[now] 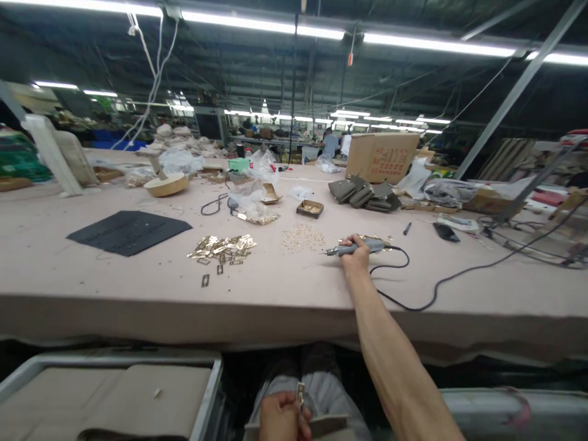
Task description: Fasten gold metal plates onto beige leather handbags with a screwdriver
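My right hand (356, 257) is wrapped round a grey electric screwdriver (374, 245) above the table, its tip pointing left. A black cord runs from its back end. Low in front of my lap, my left hand (281, 416) pinches a small gold metal plate (300, 394) at the edge of a grey-brown flat piece (328, 424). Most of that piece is cut off by the frame. On the table lie a heap of gold metal plates (225, 248) and, just left of the screwdriver tip, a scatter of tiny gold screws (303, 237). More gold parts lie behind the screwdriver.
A black sheet (128, 231) lies left on the table (275, 285). Farther back are a small tray (310, 209), a tape roll (166, 185), dark folded pieces (365, 193) and a cardboard box (382, 157). A grey crate (212, 392) with flat pieces stands lower left.
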The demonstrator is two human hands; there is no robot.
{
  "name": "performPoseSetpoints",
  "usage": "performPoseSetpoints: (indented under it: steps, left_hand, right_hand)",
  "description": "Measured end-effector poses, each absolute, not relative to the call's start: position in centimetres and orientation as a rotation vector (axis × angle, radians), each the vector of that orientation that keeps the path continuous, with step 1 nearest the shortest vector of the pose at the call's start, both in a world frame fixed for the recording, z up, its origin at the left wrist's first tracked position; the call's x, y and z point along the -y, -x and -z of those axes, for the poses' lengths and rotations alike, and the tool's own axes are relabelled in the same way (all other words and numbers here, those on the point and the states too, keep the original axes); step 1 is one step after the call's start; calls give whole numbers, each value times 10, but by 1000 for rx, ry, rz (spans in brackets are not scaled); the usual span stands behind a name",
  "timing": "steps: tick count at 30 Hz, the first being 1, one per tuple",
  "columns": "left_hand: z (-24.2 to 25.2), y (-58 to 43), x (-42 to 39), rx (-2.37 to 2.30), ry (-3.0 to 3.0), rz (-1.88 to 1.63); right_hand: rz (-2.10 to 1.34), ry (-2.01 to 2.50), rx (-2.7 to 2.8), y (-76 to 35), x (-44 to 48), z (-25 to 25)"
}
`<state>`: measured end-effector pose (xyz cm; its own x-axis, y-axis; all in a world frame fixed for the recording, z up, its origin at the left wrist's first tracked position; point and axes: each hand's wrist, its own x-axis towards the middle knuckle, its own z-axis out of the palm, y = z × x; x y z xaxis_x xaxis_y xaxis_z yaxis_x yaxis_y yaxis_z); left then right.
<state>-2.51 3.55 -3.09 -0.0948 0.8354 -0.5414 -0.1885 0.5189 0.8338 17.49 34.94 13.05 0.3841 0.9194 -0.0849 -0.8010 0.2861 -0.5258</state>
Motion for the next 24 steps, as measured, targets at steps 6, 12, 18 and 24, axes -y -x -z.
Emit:
performPoseSetpoints:
  steps: [6,12,18,24]
  left_hand:
    - [22,21,-22,-1380,-541,-1007]
    - [19,20,-8,-1344,-558,-994]
    - [12,18,-4,-1339,-589,-1006]
    - [13,16,-1,-1354,-606,-1002]
  right_hand:
    - [-1238,449,474,-175,-252,-140]
    - [-1236,588,643,-143,-122,-130]
    - [-1109,721,814,-109,-69,-86]
    - [-1060,710,909,-97,-57,-71]
